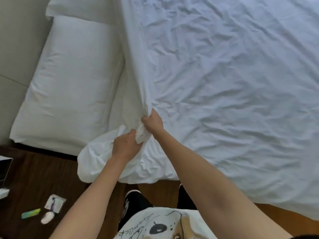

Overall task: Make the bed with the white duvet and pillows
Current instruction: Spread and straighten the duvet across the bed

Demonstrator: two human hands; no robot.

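1. Head view: fingers of the right hand [152, 121] are curled tight round a bunched corner of the white duvet [224, 83]; the left hand [125, 144] pinches the same bunch just below it, at about seven o'clock from the right.
2. Both forearms reach forward from six o'clock, converging on that corner at the bed's near edge.
3. Step in hand, as I judge it — straightening the duvet's top corner, which sags in a rumpled pouch over the edge.
4. The duvet covers the bed from centre to three o'clock, creased; one pillow [69, 80] lies at ten o'clock beside its top edge.
5. Next move likely calls for a firm pull and shake — then smoothing.
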